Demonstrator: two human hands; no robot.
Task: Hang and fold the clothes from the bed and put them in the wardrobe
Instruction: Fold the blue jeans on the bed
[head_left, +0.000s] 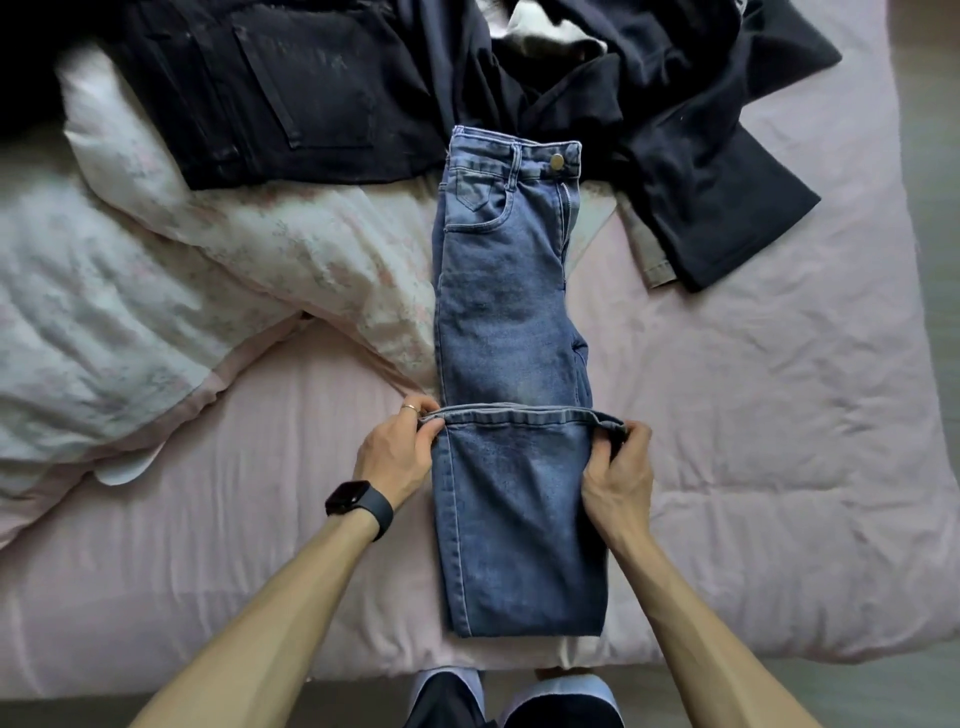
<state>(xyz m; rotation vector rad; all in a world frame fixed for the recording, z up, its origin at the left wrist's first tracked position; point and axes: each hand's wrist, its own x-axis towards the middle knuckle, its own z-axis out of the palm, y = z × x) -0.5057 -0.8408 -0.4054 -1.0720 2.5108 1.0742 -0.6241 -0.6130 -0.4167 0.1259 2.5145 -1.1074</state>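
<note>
Left hand (400, 452), right hand (618, 467) pinch blue jeans (509, 312) hem; dark clothes (311, 93) cropped above

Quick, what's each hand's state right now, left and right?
Left hand: pinches the blue jeans at the hem's left corner.
Right hand: pinches the same hem at its right corner.

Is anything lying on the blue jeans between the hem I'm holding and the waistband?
Nothing visible. The left hand and right hand pinch the hem; the jeans lie bare up to the waistband, dark clothes only beside it.
</note>
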